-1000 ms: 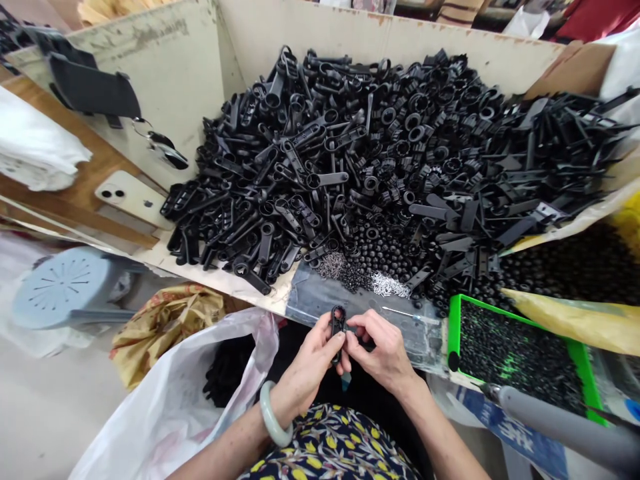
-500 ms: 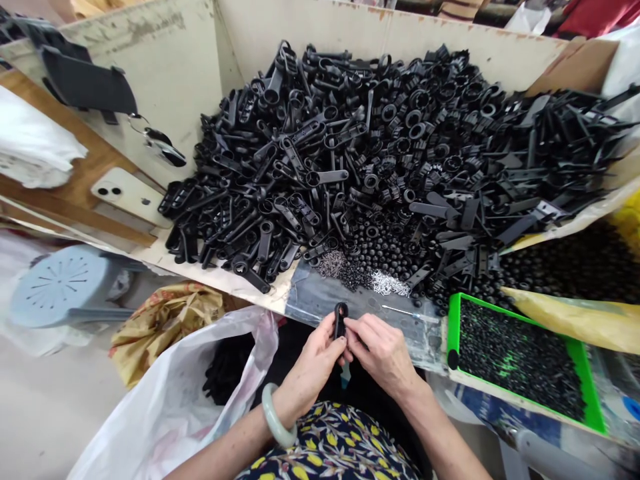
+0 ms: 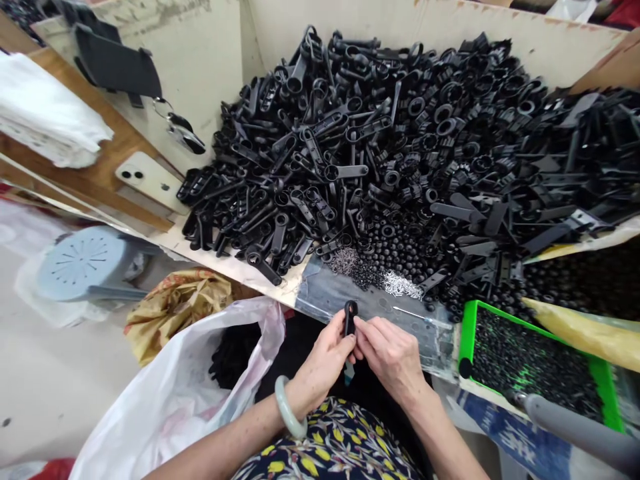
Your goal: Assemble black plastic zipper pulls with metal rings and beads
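Between your hands, the black part points lengthwise near to far, pinched by your left hand, while your right hand meets its right side, grip hidden.

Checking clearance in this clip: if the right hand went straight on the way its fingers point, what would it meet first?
The black loop-ended plastic part in the left hand. The right hand seems to be right at it, though depth leaves actual contact uncertain.
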Available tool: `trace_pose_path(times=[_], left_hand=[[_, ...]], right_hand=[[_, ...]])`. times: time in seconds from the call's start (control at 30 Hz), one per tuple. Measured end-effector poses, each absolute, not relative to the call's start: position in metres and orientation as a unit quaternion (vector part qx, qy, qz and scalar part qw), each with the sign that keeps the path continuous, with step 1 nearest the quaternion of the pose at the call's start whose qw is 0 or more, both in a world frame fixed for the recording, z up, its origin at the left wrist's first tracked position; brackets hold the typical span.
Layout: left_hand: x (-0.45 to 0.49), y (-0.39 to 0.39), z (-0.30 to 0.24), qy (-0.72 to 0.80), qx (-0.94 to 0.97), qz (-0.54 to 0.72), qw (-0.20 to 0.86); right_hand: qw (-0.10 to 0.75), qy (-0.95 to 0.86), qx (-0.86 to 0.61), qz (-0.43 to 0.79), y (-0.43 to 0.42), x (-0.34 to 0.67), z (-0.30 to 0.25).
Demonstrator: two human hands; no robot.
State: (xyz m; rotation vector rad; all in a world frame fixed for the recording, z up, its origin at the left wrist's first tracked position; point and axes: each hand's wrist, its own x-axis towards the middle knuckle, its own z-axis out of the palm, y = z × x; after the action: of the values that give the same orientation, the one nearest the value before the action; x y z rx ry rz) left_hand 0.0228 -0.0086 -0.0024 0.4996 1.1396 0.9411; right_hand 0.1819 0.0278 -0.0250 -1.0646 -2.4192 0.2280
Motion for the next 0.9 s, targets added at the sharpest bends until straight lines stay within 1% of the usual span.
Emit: trace_pose_path(times=[0.3,0.5,0.9], left_hand=[[0.022,-0.011,-0.007,0.512,0.241,0.427,0.705],[0.023,-0.013,-0.019,0.534,0.279,0.416,0.681],[0.023,-0.012,-0.027,0.532,0.299,0.411,0.677]], right_hand=[[0.233,-0.886,-0.392,0.083,0.029,0.181,-0.026],[0.220,-0.887,-0.398,0.073,0.027,0.180,-0.027],[0.232,-0.882,-0.406,0.056,0.028,0.174,-0.025]])
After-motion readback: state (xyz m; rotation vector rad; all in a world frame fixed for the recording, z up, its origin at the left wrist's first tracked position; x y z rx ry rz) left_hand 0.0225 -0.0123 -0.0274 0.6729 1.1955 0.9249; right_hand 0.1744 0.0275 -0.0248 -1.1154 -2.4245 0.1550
